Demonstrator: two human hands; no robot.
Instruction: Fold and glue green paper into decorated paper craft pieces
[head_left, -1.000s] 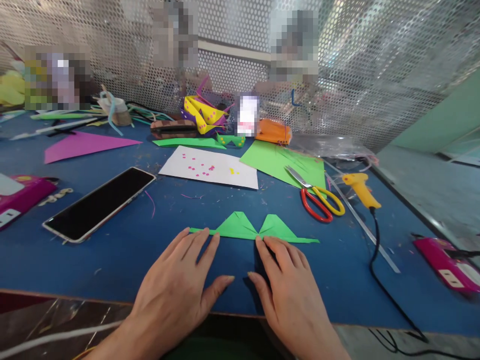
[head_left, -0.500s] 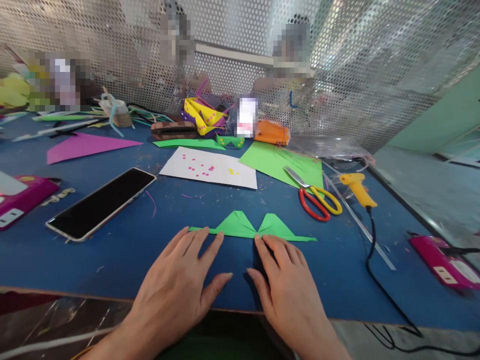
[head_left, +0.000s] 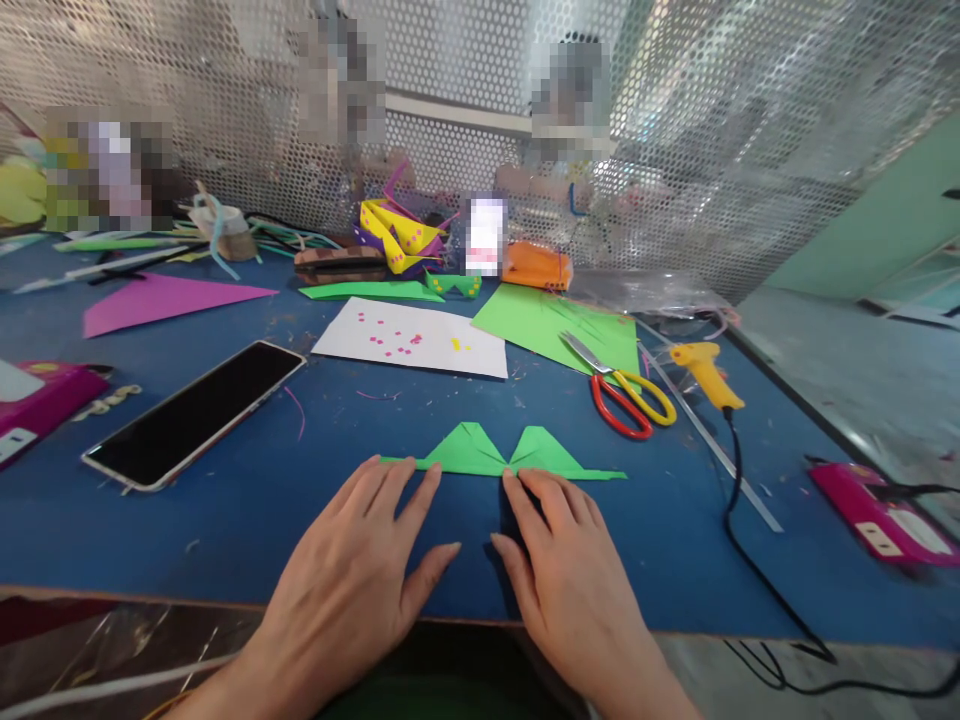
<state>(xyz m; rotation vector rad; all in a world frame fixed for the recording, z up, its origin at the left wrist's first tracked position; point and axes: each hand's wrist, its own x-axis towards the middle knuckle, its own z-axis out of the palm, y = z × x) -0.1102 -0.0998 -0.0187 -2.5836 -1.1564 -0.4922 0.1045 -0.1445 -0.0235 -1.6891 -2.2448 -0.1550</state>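
Left hand (head_left: pixel 360 575) and right hand (head_left: pixel 570 580) lying flat and open at the near bench (head_left: pixel 675 560) edge, fingertips touching folded green paper (head_left: pixel 499 455), scissors (head_left: pixel 626 395) lying far right

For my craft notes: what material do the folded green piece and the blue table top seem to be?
Folded green piece: thin matte paper, by its sharp creases and flat lie. Table top: probably blue felt or a mat; dull, lint-speckled, no glare.

blue table (head_left: pixel 247 520); perforated metal screen (head_left: pixel 712 120) behind
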